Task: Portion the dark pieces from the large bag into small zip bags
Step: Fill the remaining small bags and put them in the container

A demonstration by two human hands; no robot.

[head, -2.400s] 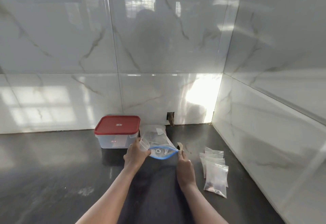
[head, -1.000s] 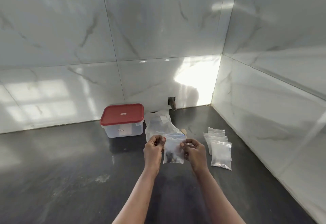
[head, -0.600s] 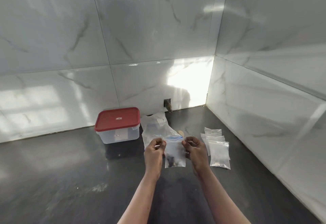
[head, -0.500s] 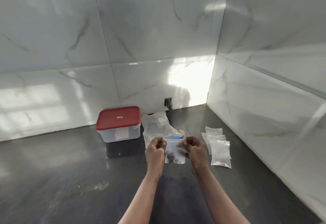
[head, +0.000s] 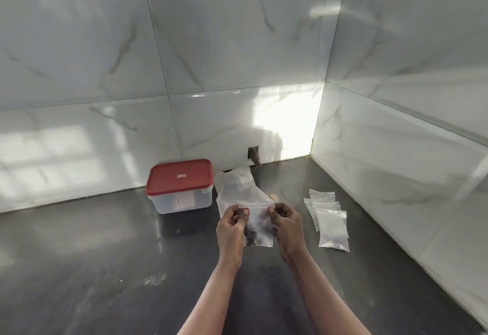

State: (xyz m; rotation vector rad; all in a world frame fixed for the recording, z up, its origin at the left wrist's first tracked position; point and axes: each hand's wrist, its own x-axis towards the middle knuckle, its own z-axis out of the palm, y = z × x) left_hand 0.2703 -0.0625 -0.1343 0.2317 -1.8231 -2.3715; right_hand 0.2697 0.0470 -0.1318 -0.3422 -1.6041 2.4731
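Observation:
A small clear zip bag with dark pieces in its lower part hangs upright above the dark counter. My left hand pinches its top left corner and my right hand pinches its top right corner, both at the zip strip. Behind it the large clear bag lies on the counter, partly hidden by the small bag and my hands. To the right, several small zip bags lie overlapped in a pile; the nearest shows a little content at its bottom.
A clear plastic box with a red lid stands against the back wall, left of the large bag. White marble-tiled walls meet in a corner at the back right. The dark counter stretches to the left and front.
My hands left the large bag's blue-zipped mouth and lifted a small bag holding dark pieces. Both thumbs and fingers now pinch along its top edge; the bag hangs much as half a second ago.

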